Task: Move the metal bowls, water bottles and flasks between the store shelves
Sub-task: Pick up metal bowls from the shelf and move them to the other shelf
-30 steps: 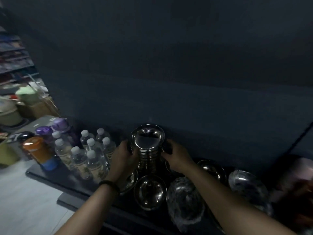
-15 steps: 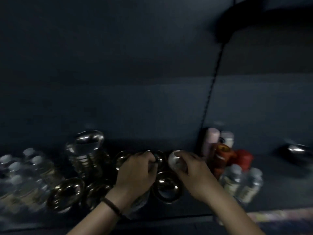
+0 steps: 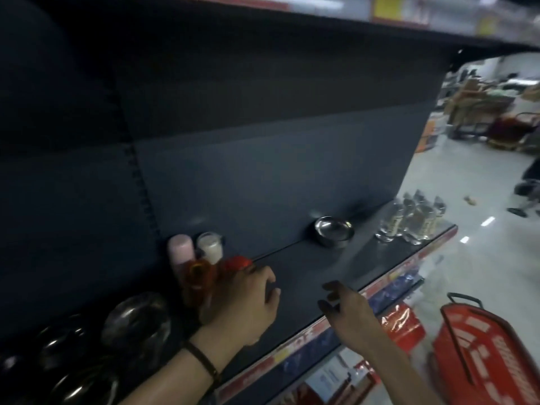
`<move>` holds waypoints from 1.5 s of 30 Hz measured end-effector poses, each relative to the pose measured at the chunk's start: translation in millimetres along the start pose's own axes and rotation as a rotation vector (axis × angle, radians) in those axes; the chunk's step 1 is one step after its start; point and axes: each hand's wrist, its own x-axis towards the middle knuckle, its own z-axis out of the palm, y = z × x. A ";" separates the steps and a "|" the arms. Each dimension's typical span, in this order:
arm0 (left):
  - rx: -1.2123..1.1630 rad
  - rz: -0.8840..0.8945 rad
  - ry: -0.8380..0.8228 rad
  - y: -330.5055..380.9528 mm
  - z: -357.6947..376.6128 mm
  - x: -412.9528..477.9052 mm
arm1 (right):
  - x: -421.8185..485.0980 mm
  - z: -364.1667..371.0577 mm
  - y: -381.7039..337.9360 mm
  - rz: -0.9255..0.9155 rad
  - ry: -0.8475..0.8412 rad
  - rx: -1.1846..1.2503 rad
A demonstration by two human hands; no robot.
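Left hand curled over the dark shelf, touching the red-capped flask; whether it grips anything cannot be told. Right hand empty, fingers spread, above shelf edge. Flasks clustered left of hands. Lone metal bowl farther right; water bottles at shelf end. Blurred bowls lower left.

A red basket with a black handle stands on the pale floor at lower right. Red packets lie on the lower tier just left of it. Price strips in red, blue and yellow run along the shelf edge. Far up the aisle, cardboard boxes and a red trolley sit blurred. A small brown scrap lies on the floor
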 end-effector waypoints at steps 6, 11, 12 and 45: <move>0.081 0.034 -0.135 59.2 73.7 67.7 | 96.3 -31.7 98.9 0.053 -0.050 -0.108; 0.090 -0.076 -0.198 76.0 115.7 104.0 | 192.9 -37.3 149.3 -0.016 -0.133 -0.192; 0.088 -0.096 -0.210 77.9 123.8 110.4 | 210.2 -37.2 157.1 -0.012 -0.145 -0.201; -0.504 -0.730 -0.319 91.4 196.3 112.2 | 153.7 17.9 197.9 -0.274 0.104 0.292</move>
